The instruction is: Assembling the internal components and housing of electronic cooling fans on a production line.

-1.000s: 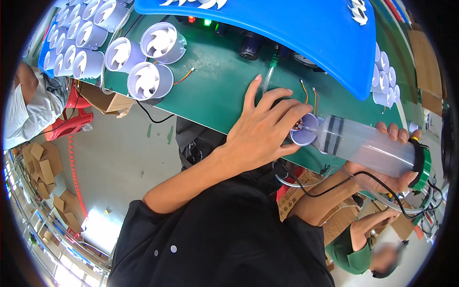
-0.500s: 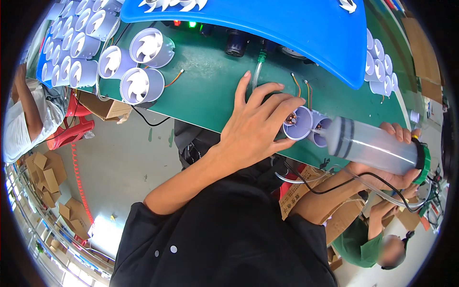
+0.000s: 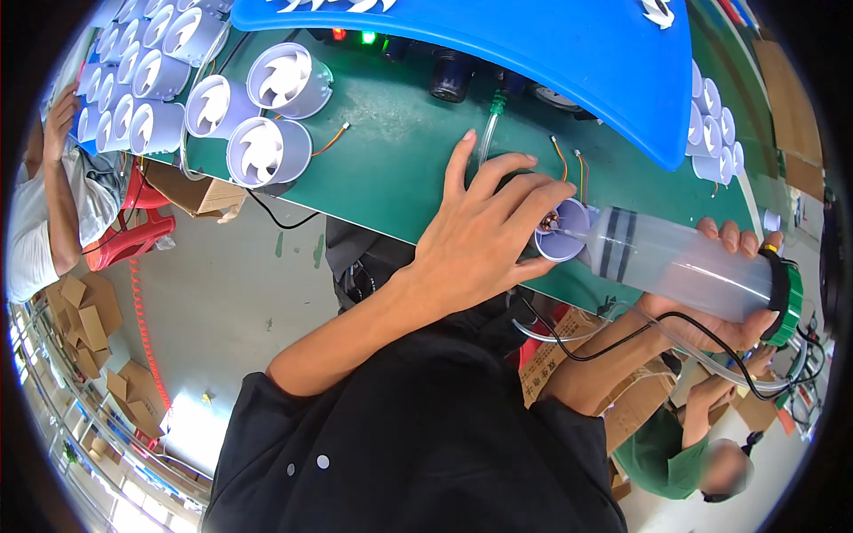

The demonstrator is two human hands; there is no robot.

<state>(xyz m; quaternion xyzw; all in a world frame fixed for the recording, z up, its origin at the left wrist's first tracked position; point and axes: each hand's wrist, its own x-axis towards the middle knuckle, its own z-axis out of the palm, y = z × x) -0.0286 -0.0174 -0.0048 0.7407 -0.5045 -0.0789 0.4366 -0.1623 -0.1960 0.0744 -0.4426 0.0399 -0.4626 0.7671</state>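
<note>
My left hand grips a small lilac cup-shaped housing at the green bench's front edge, thumb on the near side and fingers on the far side. Inside the cup sits a copper-wound motor part, partly covered by my fingertips. A large clear dispensing syringe with a dark-banded piston and a green cap lies nearly level in my right hand, fingers wrapped round its rear end. Its thin tip reaches into the cup, beside the copper windings. Thin wires with white plugs stick out behind.
A blue tray bearing white fan blades overhangs the green bench. Lilac cups with white impellers crowd the left, and more cups stand right. A black cable and clear hose trail from the syringe. Co-workers are at both sides.
The syringe has shifted left, and its tip now reaches deeper into the cup by the windings. A second cup seen behind it is now covered. A co-worker's hand at left has risen to the cups.
</note>
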